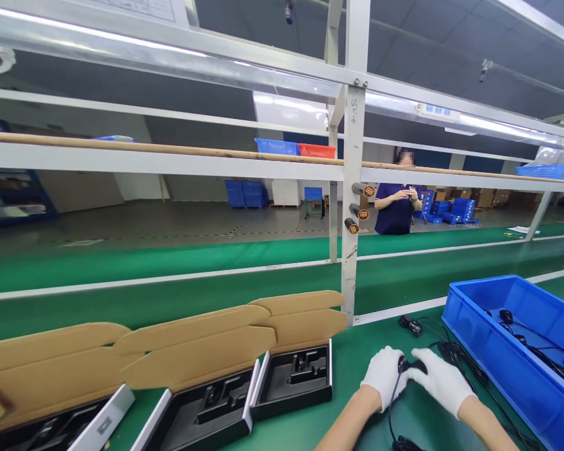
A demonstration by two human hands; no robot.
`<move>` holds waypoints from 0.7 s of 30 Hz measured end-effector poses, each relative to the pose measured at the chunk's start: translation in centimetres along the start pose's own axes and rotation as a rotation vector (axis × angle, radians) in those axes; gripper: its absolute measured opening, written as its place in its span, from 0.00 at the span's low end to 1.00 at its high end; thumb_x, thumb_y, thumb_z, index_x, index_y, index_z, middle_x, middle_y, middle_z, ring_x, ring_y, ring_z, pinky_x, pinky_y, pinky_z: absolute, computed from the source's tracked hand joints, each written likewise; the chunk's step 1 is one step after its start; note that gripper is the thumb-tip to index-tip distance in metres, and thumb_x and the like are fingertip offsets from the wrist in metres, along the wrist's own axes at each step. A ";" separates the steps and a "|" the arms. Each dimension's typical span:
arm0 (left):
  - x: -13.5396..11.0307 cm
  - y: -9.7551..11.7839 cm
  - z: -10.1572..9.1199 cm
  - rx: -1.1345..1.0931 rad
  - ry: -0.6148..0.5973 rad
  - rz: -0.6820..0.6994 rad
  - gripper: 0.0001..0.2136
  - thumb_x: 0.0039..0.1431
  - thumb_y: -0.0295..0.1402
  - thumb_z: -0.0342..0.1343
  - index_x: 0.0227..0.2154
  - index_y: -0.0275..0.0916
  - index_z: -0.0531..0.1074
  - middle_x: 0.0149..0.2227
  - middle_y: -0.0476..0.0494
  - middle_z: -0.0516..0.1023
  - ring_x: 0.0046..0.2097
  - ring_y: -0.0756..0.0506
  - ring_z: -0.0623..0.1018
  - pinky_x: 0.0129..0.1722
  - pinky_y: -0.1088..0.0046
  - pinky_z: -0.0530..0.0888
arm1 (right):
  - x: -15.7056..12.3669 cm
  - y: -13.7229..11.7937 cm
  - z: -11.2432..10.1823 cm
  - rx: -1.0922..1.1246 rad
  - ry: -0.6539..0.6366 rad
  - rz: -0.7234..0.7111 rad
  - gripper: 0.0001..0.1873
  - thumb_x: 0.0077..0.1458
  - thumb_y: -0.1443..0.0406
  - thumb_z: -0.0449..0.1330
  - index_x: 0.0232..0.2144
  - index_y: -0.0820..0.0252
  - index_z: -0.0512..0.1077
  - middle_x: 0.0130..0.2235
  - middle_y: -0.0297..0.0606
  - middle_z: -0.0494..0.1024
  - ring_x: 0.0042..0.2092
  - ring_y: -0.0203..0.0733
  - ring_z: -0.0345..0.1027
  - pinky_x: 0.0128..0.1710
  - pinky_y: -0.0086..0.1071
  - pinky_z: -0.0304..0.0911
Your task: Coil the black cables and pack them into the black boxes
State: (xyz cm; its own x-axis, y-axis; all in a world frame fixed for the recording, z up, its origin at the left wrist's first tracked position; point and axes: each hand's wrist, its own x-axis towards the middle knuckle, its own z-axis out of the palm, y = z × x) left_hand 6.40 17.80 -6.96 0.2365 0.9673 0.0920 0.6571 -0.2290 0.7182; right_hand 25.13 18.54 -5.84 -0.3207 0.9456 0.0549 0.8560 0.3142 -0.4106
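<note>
- Both hands wear white gloves and work together low on the green bench mat [310, 432], just left of the blue plastic bin [512, 376].
- The left hand [383, 376] and the right hand [439, 382] are curled closed from either side on a small black plastic piece [411, 365], gripping it between them.
- A black cable [455, 357] runs from around the hands across the mat, and one loop drops below them to another black piece [404, 443] at the lower edge of the view.
- A further black piece [411, 325] lies on the mat just beyond the hands.
- The bin holds more black cables with small black ends [506, 316].
- To the left, three open cardboard boxes stand in a row with their brown lids folded back. The nearest has a black foam tray [294, 382] with shaped hollows, and whether anything sits in them is hard to tell.
- Across the line, a co-worker in a navy polo shirt [397, 210] holds something small at chest height.
- Blue crates [243, 193] and brown cartons [486, 197] stand on the far floor.
</note>
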 end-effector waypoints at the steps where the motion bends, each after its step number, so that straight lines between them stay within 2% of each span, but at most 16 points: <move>1: -0.5 -0.2 -0.3 -0.016 0.040 -0.033 0.15 0.56 0.36 0.54 0.45 0.37 0.71 0.49 0.31 0.69 0.50 0.31 0.72 0.54 0.46 0.64 | 0.1 1.3 0.8 -0.091 -0.007 0.049 0.28 0.57 0.56 0.54 0.59 0.55 0.66 0.58 0.44 0.72 0.56 0.52 0.69 0.54 0.42 0.63; 3: -1.6 -0.6 -1.2 -0.080 0.116 -0.100 0.14 0.58 0.34 0.50 0.46 0.37 0.68 0.52 0.30 0.65 0.49 0.33 0.73 0.53 0.47 0.65 | 0.1 3.5 2.0 -0.208 -0.028 0.087 0.30 0.56 0.60 0.53 0.62 0.57 0.64 0.58 0.46 0.72 0.56 0.52 0.69 0.55 0.42 0.63; 5: -3.0 -1.0 -2.0 -0.193 0.150 -0.152 0.13 0.59 0.35 0.49 0.46 0.39 0.65 0.50 0.33 0.65 0.44 0.38 0.75 0.49 0.52 0.69 | 0.1 4.5 2.2 -0.274 -0.038 0.081 0.31 0.55 0.62 0.54 0.61 0.58 0.65 0.56 0.47 0.73 0.55 0.53 0.70 0.53 0.42 0.64; 8: -5.5 -1.3 -2.8 -0.439 0.097 -0.218 0.15 0.60 0.43 0.46 0.46 0.43 0.57 0.38 0.45 0.69 0.28 0.46 0.75 0.30 0.63 0.74 | 0.8 3.0 0.7 -0.343 0.014 0.059 0.32 0.52 0.62 0.58 0.60 0.62 0.66 0.54 0.50 0.75 0.52 0.57 0.71 0.50 0.44 0.66; 10: -7.1 -1.3 -3.2 -0.597 0.038 -0.253 0.18 0.58 0.49 0.47 0.43 0.44 0.54 0.31 0.52 0.67 0.19 0.50 0.70 0.20 0.69 0.69 | 1.8 0.1 -1.3 -0.288 0.143 -0.014 0.26 0.56 0.59 0.56 0.56 0.60 0.70 0.52 0.48 0.77 0.51 0.55 0.72 0.49 0.44 0.66; 11: -7.9 -1.4 -3.5 -0.660 0.009 -0.261 0.20 0.55 0.51 0.50 0.42 0.45 0.54 0.30 0.53 0.67 0.18 0.51 0.68 0.19 0.71 0.67 | 2.6 -1.9 -2.6 -0.221 0.227 -0.073 0.22 0.59 0.57 0.54 0.52 0.57 0.73 0.50 0.45 0.78 0.50 0.53 0.72 0.48 0.43 0.67; 14: -10.1 -2.2 -5.1 -0.788 -0.090 -0.254 0.28 0.39 0.48 0.67 0.39 0.43 0.60 0.29 0.53 0.69 0.21 0.54 0.67 0.23 0.74 0.64 | 5.9 -8.6 -6.9 0.027 0.519 -0.294 0.17 0.61 0.52 0.52 0.42 0.52 0.75 0.43 0.38 0.80 0.42 0.46 0.75 0.43 0.38 0.68; 16: -11.7 -3.0 -6.6 -0.841 -0.132 -0.251 0.28 0.35 0.45 0.71 0.39 0.41 0.66 0.32 0.48 0.73 0.25 0.54 0.68 0.28 0.73 0.65 | 8.5 -13.0 -9.8 0.157 0.753 -0.444 0.19 0.61 0.49 0.53 0.39 0.55 0.74 0.38 0.39 0.79 0.37 0.44 0.73 0.42 0.38 0.68; 18: -13.2 -3.9 -7.9 -0.931 -0.081 -0.244 0.24 0.39 0.43 0.69 0.39 0.41 0.71 0.37 0.43 0.77 0.32 0.50 0.73 0.36 0.70 0.68 | 11.1 -16.8 -12.1 0.258 0.898 -0.540 0.23 0.59 0.45 0.54 0.39 0.58 0.73 0.36 0.40 0.77 0.34 0.42 0.72 0.42 0.38 0.68; 21: -15.1 -4.5 -9.5 -1.161 0.082 -0.229 0.17 0.41 0.39 0.68 0.37 0.42 0.76 0.40 0.40 0.79 0.39 0.44 0.77 0.41 0.66 0.70 | 14.0 -21.0 -13.9 0.380 0.961 -0.566 0.28 0.55 0.41 0.56 0.40 0.59 0.71 0.37 0.41 0.75 0.32 0.41 0.70 0.40 0.38 0.68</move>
State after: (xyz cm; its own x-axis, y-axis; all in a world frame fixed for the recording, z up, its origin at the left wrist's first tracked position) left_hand -6.88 5.26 -5.03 0.1233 0.9866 -0.1065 -0.3744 0.1456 0.9157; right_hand 8.28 26.39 16.16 -0.0393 0.4061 0.9130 0.4618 0.8176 -0.3438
